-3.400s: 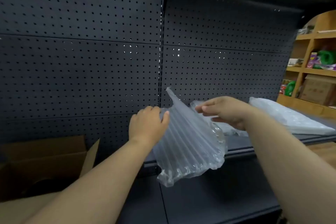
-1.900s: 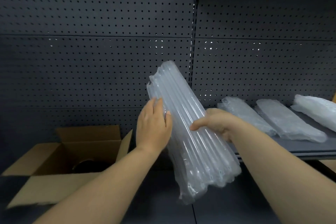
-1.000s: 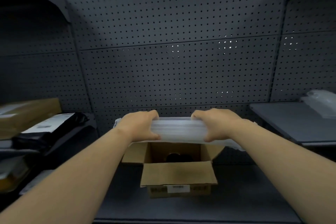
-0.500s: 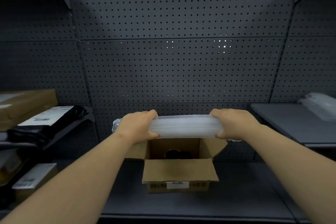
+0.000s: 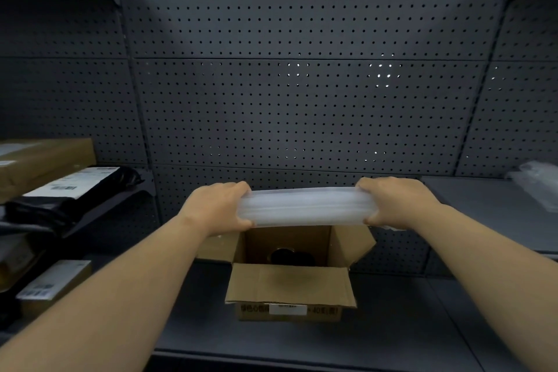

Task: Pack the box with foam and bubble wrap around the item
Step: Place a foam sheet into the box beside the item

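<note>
Clear plastic air cushion (image 5: 306,206), one roll, gripped at each end by the left hand (image 5: 216,208) and right hand (image 5: 398,202), fingers curled round it, held level just above one open cardboard box (image 5: 291,284) on the grey shelf (image 5: 392,332). Inside the box, one dark round item (image 5: 291,256); on its front, a white label (image 5: 287,309) and green print too blurred to read. At left, several labelled parcels (image 5: 68,187), writing unreadable; at far right, more clear wrap (image 5: 539,180)

Dark shelf (image 5: 392,326) — open cardboard box (image 5: 290,285) resting on it.
</note>
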The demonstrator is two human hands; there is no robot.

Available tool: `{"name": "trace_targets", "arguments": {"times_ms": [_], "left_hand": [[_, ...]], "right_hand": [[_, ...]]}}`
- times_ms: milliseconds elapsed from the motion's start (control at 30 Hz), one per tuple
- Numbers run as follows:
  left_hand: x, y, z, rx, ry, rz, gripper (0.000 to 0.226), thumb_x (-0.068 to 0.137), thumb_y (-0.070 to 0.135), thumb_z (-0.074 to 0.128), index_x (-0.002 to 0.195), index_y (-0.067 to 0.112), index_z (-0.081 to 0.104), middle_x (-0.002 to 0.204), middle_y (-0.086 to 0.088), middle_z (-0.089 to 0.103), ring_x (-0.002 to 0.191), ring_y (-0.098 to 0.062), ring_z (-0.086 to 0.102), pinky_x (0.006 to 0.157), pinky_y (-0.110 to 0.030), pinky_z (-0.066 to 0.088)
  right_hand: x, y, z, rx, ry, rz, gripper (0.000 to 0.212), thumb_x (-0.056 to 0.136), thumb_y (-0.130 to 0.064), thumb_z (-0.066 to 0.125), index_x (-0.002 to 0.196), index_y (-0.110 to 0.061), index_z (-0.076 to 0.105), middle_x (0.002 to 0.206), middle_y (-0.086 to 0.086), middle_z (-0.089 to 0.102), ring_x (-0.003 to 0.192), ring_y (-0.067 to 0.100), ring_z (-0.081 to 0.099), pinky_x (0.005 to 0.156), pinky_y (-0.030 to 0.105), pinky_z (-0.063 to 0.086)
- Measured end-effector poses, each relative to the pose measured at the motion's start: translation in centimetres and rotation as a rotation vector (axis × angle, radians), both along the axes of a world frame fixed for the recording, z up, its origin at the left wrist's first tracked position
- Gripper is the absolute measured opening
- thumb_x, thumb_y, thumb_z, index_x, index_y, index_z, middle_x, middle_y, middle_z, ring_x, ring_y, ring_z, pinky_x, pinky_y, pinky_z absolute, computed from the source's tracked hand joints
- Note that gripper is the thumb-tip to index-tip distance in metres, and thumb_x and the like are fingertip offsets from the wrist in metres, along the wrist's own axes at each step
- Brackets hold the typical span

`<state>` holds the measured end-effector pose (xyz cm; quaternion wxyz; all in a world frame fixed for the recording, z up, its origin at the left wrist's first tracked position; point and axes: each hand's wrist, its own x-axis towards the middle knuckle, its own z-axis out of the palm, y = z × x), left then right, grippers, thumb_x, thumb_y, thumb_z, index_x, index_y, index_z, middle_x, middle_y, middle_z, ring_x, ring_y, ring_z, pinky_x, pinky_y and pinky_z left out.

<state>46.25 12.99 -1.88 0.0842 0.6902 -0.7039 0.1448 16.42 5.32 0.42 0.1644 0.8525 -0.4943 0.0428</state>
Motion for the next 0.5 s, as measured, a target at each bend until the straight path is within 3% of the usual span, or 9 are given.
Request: {"name": "trace_targets", "arguments": {"times_ms": [200, 500], "left_hand": [[1.6, -2.5, -0.8, 0.073, 0.021, 0.012, 0.052, 0.082, 0.053, 0.059, 0.125, 0.026, 0.044, 0.116, 0.005, 0.055, 0.096, -0.013, 0.052, 0.082, -0.028, 0.046], [3.8, -8.2, -2.7, 0.200, -0.008, -0.026, 0.055, 0.073, 0.062, 0.061, 0.116, 0.027, 0.053, 0.098, 0.008, 0.056, 0.086, -0.011, 0.054, 0.074, -0.027, 0.049]], "right_hand": [[1.2, -2.8, -0.8, 0.022, 0.017, -0.004, 0.041, 0.080, -0.040, 0.061, 0.117, -0.031, 0.044, 0.094, -0.008, 0.054, 0.085, 0.015, 0.054, 0.063, 0.026, 0.040], [3.6, -7.5, -3.2, 0.098, 0.058, -0.033, 0.042, 0.077, -0.045, 0.063, 0.114, -0.034, 0.047, 0.092, -0.009, 0.057, 0.085, 0.015, 0.058, 0.069, 0.030, 0.050]]}}
